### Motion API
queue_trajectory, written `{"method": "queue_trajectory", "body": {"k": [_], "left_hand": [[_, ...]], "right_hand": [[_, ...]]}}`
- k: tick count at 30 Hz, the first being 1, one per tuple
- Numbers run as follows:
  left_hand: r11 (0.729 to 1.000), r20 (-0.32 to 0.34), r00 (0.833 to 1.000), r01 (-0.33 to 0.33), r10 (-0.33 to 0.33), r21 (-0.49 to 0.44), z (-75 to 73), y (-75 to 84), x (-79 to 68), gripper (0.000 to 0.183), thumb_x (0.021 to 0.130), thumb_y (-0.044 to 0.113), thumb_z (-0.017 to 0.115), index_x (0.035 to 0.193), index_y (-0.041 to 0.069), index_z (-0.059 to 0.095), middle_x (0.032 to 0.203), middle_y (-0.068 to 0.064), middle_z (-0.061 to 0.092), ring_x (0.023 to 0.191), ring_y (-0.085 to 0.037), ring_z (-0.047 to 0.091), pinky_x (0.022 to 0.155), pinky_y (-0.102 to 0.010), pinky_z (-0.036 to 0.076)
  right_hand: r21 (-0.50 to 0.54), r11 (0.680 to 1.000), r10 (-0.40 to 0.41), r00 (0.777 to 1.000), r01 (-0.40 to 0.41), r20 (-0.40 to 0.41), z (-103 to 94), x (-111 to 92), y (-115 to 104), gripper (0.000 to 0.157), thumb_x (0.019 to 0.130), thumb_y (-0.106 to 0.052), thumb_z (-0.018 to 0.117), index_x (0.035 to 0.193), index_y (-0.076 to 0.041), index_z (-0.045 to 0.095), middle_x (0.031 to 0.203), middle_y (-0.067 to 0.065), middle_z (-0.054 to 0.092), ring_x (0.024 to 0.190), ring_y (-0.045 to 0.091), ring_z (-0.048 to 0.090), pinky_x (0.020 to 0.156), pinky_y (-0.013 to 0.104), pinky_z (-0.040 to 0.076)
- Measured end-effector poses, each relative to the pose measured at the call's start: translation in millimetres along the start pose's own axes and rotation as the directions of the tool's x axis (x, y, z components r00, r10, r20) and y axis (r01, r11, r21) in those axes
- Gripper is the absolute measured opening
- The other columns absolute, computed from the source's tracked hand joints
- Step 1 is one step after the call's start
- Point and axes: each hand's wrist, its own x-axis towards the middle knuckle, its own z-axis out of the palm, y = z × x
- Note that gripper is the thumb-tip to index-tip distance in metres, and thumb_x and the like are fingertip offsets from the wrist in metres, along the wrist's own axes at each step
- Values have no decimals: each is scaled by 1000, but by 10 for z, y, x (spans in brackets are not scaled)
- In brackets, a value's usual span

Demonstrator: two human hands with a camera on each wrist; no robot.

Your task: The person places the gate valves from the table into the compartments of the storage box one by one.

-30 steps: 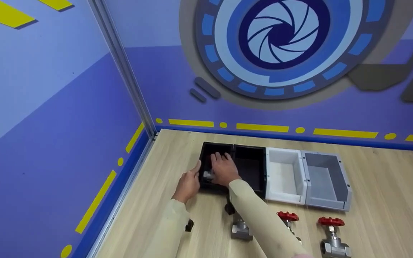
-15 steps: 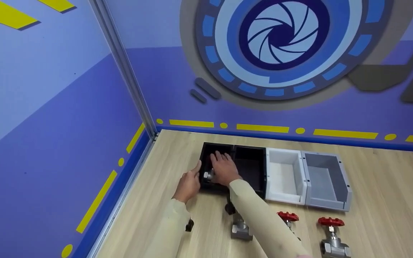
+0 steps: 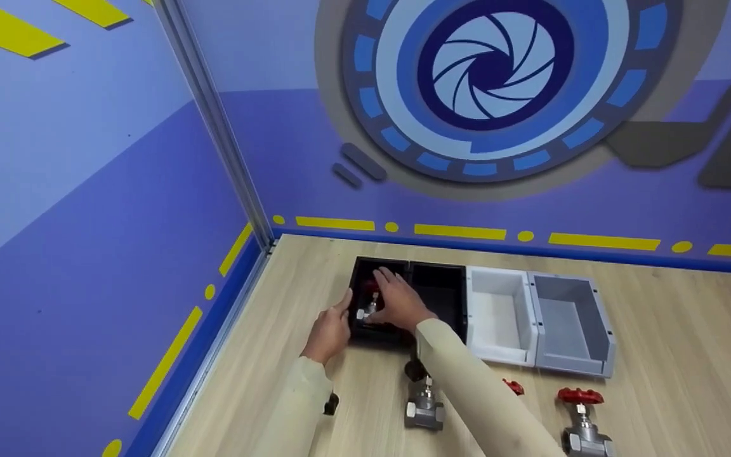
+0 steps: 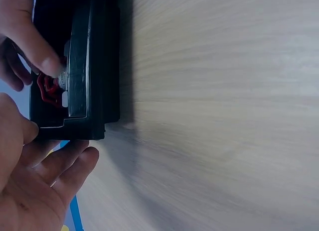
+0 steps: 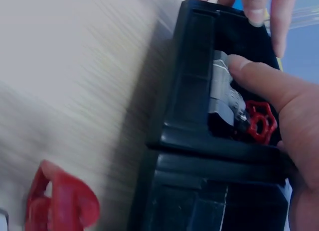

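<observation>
A steel valve with a red handwheel lies inside the leftmost black bin. Its metal body is toward the bin's front, the wheel toward the back. My left hand grips the bin's left wall, thumb at the rim and fingers along the outside, as the left wrist view shows. Over the same bin is my right hand, its fingers extended and spread from the thumb. In the right wrist view that thumb rests at one end of the valve body.
To the right, in a row, stand a second black bin, a white bin and a grey bin. Nearer me on the wooden table are a valve, a red handwheel partly behind my sleeve, and another valve.
My right hand has opened and shifted slightly right, uncovering more of the valve and its red wheel in the bin. The left hand keeps its grip on the bin wall.
</observation>
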Motion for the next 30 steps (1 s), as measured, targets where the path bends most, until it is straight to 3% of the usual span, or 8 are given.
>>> {"method": "queue_trajectory", "body": {"k": [4, 9, 22, 30], "left_hand": [[1000, -5, 1000, -7, 7, -4, -5, 12, 3, 52, 99, 4, 44, 150, 13, 36, 138, -19, 54, 118, -33, 59, 93, -46, 50], [1000, -2, 1000, 12, -12, -5, -4, 20, 4, 52, 100, 5, 43, 150, 15, 35, 140, -19, 52, 117, -32, 60, 92, -45, 51], [1000, -22, 1000, -14, 14, 17, 5, 24, -23, 50, 100, 5, 44, 149, 12, 38, 136, -20, 55, 118, -33, 59, 93, -46, 50], [1000, -20, 1000, 4, -3, 9, 17, 12, -18, 52, 99, 4, 45, 149, 14, 37, 136, -20, 56, 114, -34, 61, 89, -46, 51]], "right_hand": [[83, 995, 46, 999, -46, 2, -85, -33, 11, 106, 70, -41, 84, 153, -6, 27, 159, 14, 25, 145, 37, 28, 115, 48, 30], [115, 992, 44, 999, -42, -14, -138, -67, 28, 103, 72, -39, 84, 153, -7, 27, 159, 13, 26, 144, 33, 31, 113, 46, 34], [200, 978, 58, 998, -54, -12, -250, -184, 6, 101, 74, -36, 83, 154, -12, 26, 161, 8, 24, 145, 31, 30, 114, 48, 32], [199, 979, 39, 998, -31, -40, -350, -287, 7, 102, 74, -46, 80, 154, -11, 26, 159, 12, 27, 144, 30, 31, 113, 46, 34]]}}
